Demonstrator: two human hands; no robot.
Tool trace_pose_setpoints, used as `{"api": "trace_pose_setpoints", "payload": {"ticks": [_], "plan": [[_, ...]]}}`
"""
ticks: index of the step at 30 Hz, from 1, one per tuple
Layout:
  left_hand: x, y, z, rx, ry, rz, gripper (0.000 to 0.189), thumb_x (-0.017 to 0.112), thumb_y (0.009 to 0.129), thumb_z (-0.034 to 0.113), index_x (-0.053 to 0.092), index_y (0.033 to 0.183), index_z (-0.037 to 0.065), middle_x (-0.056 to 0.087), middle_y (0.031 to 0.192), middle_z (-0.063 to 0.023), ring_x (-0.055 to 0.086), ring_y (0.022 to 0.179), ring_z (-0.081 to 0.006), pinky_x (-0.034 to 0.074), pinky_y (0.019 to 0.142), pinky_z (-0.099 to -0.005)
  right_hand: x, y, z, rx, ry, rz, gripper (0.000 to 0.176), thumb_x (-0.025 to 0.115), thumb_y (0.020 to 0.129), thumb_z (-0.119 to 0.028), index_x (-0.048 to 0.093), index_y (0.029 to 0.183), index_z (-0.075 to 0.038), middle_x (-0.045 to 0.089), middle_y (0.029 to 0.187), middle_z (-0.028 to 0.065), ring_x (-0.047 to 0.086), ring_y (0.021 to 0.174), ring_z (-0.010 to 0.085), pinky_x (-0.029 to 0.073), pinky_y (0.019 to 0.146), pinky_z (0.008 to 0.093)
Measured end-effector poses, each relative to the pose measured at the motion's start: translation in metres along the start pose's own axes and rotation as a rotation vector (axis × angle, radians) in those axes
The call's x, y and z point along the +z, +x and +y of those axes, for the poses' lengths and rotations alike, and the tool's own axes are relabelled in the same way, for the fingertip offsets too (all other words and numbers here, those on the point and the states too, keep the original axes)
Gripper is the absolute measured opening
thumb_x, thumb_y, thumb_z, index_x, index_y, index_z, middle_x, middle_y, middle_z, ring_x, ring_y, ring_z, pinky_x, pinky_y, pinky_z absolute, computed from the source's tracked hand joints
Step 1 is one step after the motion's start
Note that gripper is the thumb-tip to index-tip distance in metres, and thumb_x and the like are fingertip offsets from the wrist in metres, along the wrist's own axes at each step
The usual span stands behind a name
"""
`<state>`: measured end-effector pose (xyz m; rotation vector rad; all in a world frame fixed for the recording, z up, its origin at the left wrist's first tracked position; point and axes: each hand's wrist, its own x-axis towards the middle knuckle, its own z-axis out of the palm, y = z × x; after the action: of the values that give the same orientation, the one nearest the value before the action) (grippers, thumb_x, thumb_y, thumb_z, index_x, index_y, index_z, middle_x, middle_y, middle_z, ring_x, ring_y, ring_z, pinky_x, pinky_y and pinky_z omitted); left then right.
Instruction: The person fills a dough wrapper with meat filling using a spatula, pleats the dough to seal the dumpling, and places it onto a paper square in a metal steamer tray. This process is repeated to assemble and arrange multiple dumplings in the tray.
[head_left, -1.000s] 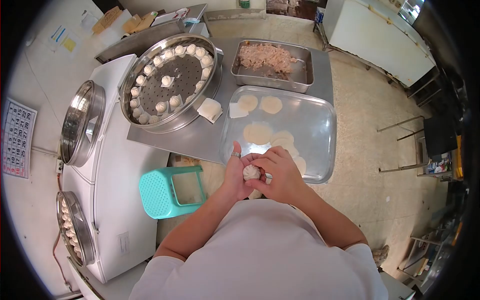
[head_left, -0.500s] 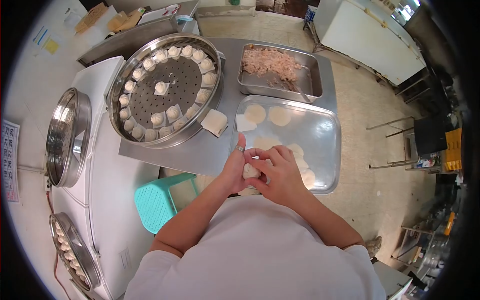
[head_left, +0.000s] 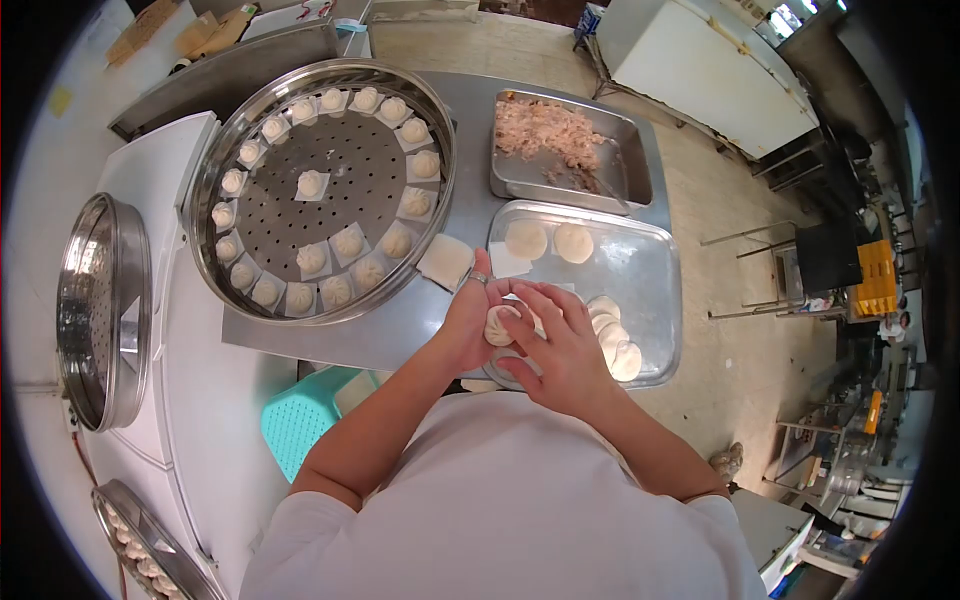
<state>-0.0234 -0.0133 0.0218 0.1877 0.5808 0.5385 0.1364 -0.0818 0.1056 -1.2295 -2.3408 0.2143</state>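
Note:
A pleated bun (head_left: 499, 326) rests in my left hand (head_left: 466, 322), whose fingers curl round it; a ring shows on one finger. Above the bun my right hand (head_left: 560, 350) has its fingers apart, the fingertips near or at the bun's right side. Both hands are over the near left corner of a metal tray (head_left: 655, 300) bearing round dough wrappers (head_left: 574, 243). Left of the hands lies a stack of white paper squares (head_left: 446, 262). A large perforated steamer (head_left: 290, 215) holds a ring of pleated buns on papers, with one bun (head_left: 310, 184) near its middle.
Behind the tray is a metal pan (head_left: 640, 185) of pinkish filling (head_left: 548, 130). Another steamer (head_left: 125, 330) stands at the left, and one with buns (head_left: 140, 545) at lower left. A turquoise stool (head_left: 298, 425) is beside the table (head_left: 400, 335).
The view has shifted, so the steamer appears larger and lower. My right hand's fingers have spread from their pinch at the bun, and the pleated top shows more fully.

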Motion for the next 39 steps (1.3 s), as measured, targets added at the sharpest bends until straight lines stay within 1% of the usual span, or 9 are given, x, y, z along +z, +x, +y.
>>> {"api": "trace_pose_setpoints", "payload": {"ticks": [5, 8, 11, 14, 17, 20, 26, 32, 39], "plan": [[-0.003, -0.003, 0.017, -0.05, 0.197, -0.09, 0.094, 0.017, 0.094, 0.084, 0.059, 0.121, 0.004, 0.068, 0.094, -0.0082, 0.069, 0.086, -0.0243, 0.057, 0.069, -0.0377, -0.001, 0.02, -0.007, 0.15, 0.129, -0.007, 0.069, 0.083, 0.071, -0.015, 0.058, 0.134, -0.006, 0.06, 0.132, 0.0141, 0.058, 0.12, 0.0369, 0.05, 0.099, 0.0462], [0.014, 0.004, 0.012, -0.02, 0.134, 0.075, 0.097, 0.018, 0.093, 0.085, 0.055, 0.13, 0.003, 0.068, 0.111, -0.0112, 0.069, 0.103, -0.0269, 0.059, 0.08, -0.0421, 0.02, 0.016, 0.007, 0.116, 0.079, -0.113, 0.065, 0.085, 0.073, -0.013, 0.06, 0.132, -0.004, 0.062, 0.125, 0.014, 0.063, 0.109, 0.038, 0.052, 0.094, 0.0455], [0.02, -0.007, 0.022, 0.002, 0.241, 0.038, 0.101, 0.017, 0.093, 0.086, 0.049, 0.14, 0.003, 0.063, 0.127, -0.0139, 0.065, 0.116, -0.03, 0.056, 0.092, -0.0462, 0.005, 0.021, 0.01, 0.385, 0.309, -0.178, 0.056, 0.082, 0.082, -0.011, 0.06, 0.132, -0.001, 0.067, 0.114, 0.0115, 0.067, 0.101, 0.0304, 0.055, 0.085, 0.0412], [0.01, -0.005, 0.022, 0.0, 0.168, -0.125, 0.101, 0.02, 0.093, 0.086, 0.045, 0.146, 0.004, 0.062, 0.136, -0.0155, 0.065, 0.12, -0.0295, 0.054, 0.097, -0.0486, 0.003, 0.021, 0.019, 0.675, 1.001, 0.176, 0.045, 0.075, 0.092, -0.009, 0.059, 0.134, -0.001, 0.069, 0.112, 0.0104, 0.069, 0.099, 0.0218, 0.057, 0.082, 0.0359], [0.009, 0.0, 0.017, -0.005, 0.15, -0.221, 0.099, 0.021, 0.093, 0.086, 0.046, 0.145, 0.005, 0.062, 0.135, -0.0145, 0.066, 0.118, -0.0291, 0.055, 0.096, -0.0484, -0.014, 0.028, 0.03, 0.835, 1.325, 0.148, 0.042, 0.07, 0.097, -0.009, 0.058, 0.137, -0.001, 0.069, 0.11, 0.0099, 0.071, 0.096, 0.0169, 0.06, 0.083, 0.0298], [0.016, 0.008, 0.006, 0.046, 0.099, -0.21, 0.095, 0.023, 0.094, 0.084, 0.047, 0.144, 0.008, 0.063, 0.134, -0.0125, 0.066, 0.117, -0.0267, 0.055, 0.095, -0.0466, -0.004, 0.026, 0.037, 0.809, 1.419, 0.129, 0.042, 0.068, 0.098, -0.009, 0.056, 0.137, 0.001, 0.07, 0.108, 0.0103, 0.071, 0.087, 0.0153, 0.061, 0.077, 0.0285], [0.021, 0.023, -0.018, 0.25, 0.417, 0.02, 0.081, 0.033, 0.099, 0.078, 0.049, 0.142, 0.011, 0.063, 0.126, -0.0062, 0.064, 0.112, -0.0205, 0.054, 0.094, -0.0417, -0.002, 0.023, 0.051, 0.891, 1.558, 0.131, 0.041, 0.067, 0.1, -0.012, 0.055, 0.136, 0.005, 0.07, 0.105, 0.0116, 0.07, 0.084, 0.0151, 0.058, 0.071, 0.0276], [0.023, 0.02, -0.027, 0.233, 0.569, 0.071, 0.079, 0.049, 0.097, 0.073, 0.046, 0.143, 0.008, 0.059, 0.128, -0.0065, 0.061, 0.11, -0.02, 0.052, 0.093, -0.037, -0.012, 0.0, 0.077, 0.893, 1.745, 0.058, 0.037, 0.064, 0.102, -0.013, 0.058, 0.134, 0.004, 0.071, 0.107, 0.0143, 0.071, 0.08, 0.0201, 0.058, 0.069, 0.0307], [0.026, 0.042, -0.001, 0.479, 0.713, 0.483, 0.065, 0.058, 0.101, 0.056, 0.053, 0.137, 0.003, 0.063, 0.122, -0.0058, 0.064, 0.096, -0.0168, 0.054, 0.082, -0.0332, -0.05, -0.034, 0.112, 0.919, 1.719, 0.058, 0.038, 0.066, 0.101, -0.015, 0.059, 0.132, 0.006, 0.071, 0.108, 0.0143, 0.069, 0.082, 0.0194, 0.057, 0.068, 0.0311]]}}
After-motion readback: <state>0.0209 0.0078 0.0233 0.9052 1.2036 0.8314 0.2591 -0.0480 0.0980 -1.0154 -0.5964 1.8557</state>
